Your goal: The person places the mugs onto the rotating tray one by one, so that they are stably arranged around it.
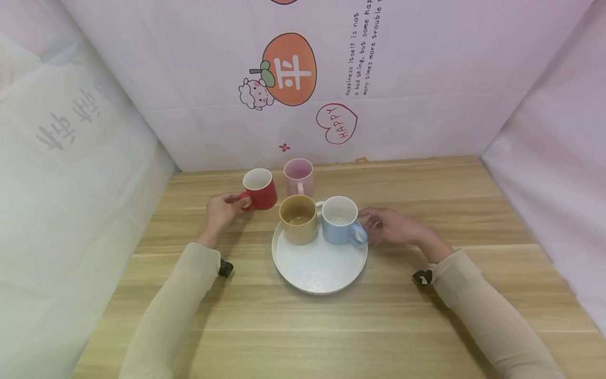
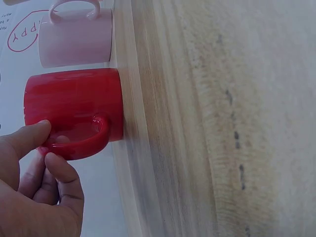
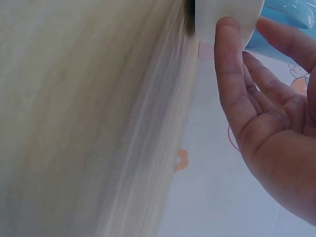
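My left hand (image 1: 220, 213) pinches the handle of a red mug (image 1: 266, 198) with a white inside. The left wrist view shows thumb and fingers on that handle, the mug upright on the table. A round white tray (image 1: 316, 268) bears a tan mug (image 1: 301, 232) and a light blue mug (image 1: 333, 231), both upright near its far side. Beside the blue mug, at the tray's right edge, is my right hand (image 1: 395, 227). In the right wrist view its loosely bent fingers reach the tray's outer wall (image 3: 206, 22), a fingertip against it.
A pink mug (image 1: 307, 185) stands behind the tan mug, right of the red one. The wooden table (image 1: 331, 337) ends at a printed cloth backdrop (image 1: 203, 105), and white cloth hangs at both sides. Dark wrist bands show by both cuffs.
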`<state>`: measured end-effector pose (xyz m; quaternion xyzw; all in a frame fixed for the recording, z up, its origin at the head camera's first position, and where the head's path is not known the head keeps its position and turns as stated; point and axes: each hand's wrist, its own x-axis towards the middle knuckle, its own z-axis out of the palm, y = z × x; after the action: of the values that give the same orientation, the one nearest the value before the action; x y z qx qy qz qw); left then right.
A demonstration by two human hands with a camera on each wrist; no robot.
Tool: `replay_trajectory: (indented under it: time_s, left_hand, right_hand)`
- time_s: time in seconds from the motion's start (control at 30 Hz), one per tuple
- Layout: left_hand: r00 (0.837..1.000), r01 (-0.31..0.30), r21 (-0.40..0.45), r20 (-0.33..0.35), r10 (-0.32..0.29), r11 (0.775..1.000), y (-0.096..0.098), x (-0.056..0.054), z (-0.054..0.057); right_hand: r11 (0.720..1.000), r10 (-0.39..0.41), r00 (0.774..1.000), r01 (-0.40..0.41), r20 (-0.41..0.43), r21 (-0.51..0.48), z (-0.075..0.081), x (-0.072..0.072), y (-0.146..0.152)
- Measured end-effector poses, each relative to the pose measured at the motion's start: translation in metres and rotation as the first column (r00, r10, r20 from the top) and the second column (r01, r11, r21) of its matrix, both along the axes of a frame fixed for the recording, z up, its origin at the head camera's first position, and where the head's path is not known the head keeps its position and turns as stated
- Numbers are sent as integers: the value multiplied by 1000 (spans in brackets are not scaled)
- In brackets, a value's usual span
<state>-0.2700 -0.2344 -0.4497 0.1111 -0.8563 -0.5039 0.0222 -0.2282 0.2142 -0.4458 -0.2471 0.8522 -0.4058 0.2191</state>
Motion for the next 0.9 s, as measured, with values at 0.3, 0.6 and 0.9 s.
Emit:
replay_trajectory:
  time_s: [0.3, 0.6, 0.9]
  left_hand:
    - [1000, 1, 74, 2, -1, 997, 2, 0, -2]
    - [999, -34, 149, -33, 39, 988, 3, 2, -6]
    - [998, -49, 201, -17, 53, 978, 3, 6, -6]
  right_hand:
    - [1000, 5, 1000, -5, -4, -6, 1, 1, 0]
    - [1000, 14, 999, -13, -38, 16, 0, 1, 0]
    - [1000, 5, 1000, -5, 4, -5, 1, 0, 0]
